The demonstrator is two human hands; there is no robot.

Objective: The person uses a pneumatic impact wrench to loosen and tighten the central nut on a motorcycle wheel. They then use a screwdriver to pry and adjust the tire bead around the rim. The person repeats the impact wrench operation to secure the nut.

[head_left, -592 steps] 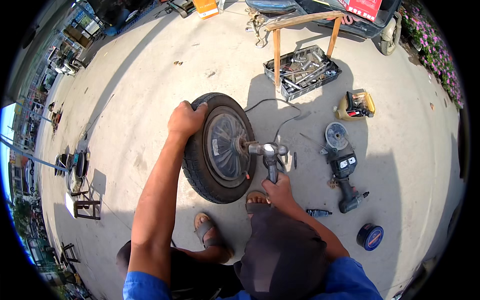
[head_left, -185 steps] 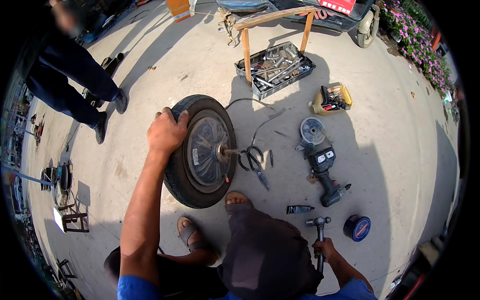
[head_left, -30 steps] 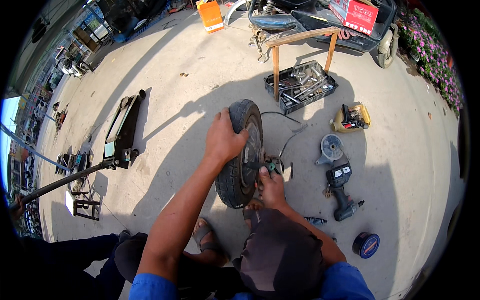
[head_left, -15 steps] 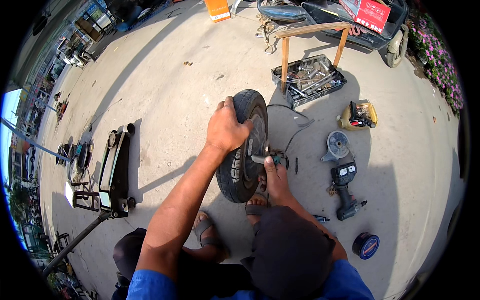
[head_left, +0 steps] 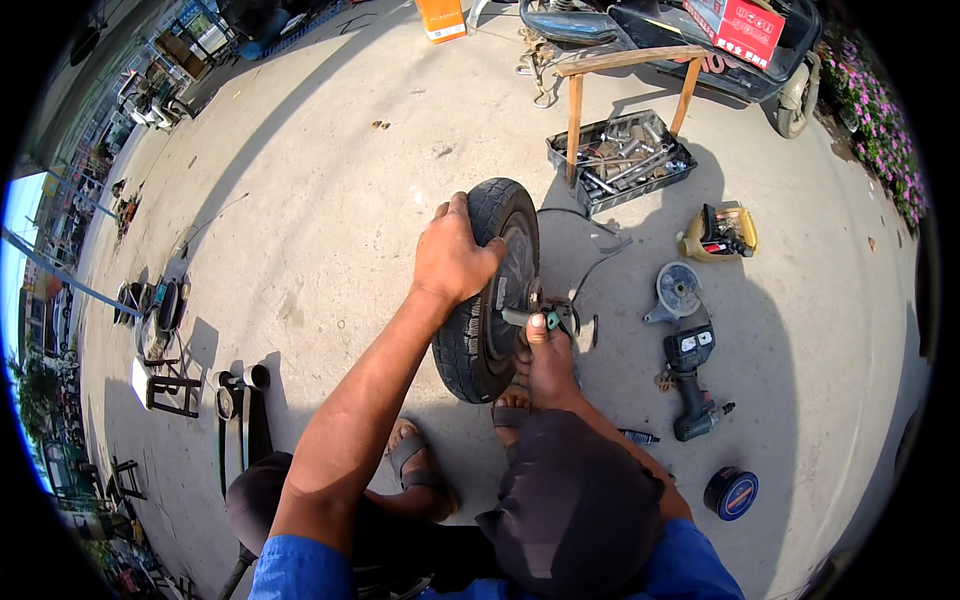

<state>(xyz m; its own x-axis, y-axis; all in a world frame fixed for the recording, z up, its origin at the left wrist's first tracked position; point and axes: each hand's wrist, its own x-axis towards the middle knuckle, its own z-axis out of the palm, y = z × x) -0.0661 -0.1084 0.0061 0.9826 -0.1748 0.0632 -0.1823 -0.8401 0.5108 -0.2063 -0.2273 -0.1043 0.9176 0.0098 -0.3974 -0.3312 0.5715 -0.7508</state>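
Observation:
A black-tyred wheel (head_left: 467,345) stands upright between my legs, its hub facing right. My left hand (head_left: 455,255) is closed over the tyre's upper left side, thumb reaching toward the hub. At the hub's right side, my right hand (head_left: 548,358) is closed, thumb raised, on a small tool with a teal part (head_left: 554,320), whose kind I cannot make out. A short grey metal cylinder (head_left: 515,317) shows between that thumb and the hub. A dark cable (head_left: 590,270) trails from beside the hub onto the concrete.
To the right lie a cordless impact wrench (head_left: 688,375), a grey round metal part with an arm (head_left: 678,292), a cut yellow container (head_left: 722,235) and a round dark tin (head_left: 731,493). A black crate of sockets (head_left: 625,160) stands ahead. A floor jack (head_left: 240,410) is at left.
The floor jack at left has shifted toward the lower edge, now partly behind my knee. My right hand has lowered slightly at the hub; my left hand keeps its hold on the tyre.

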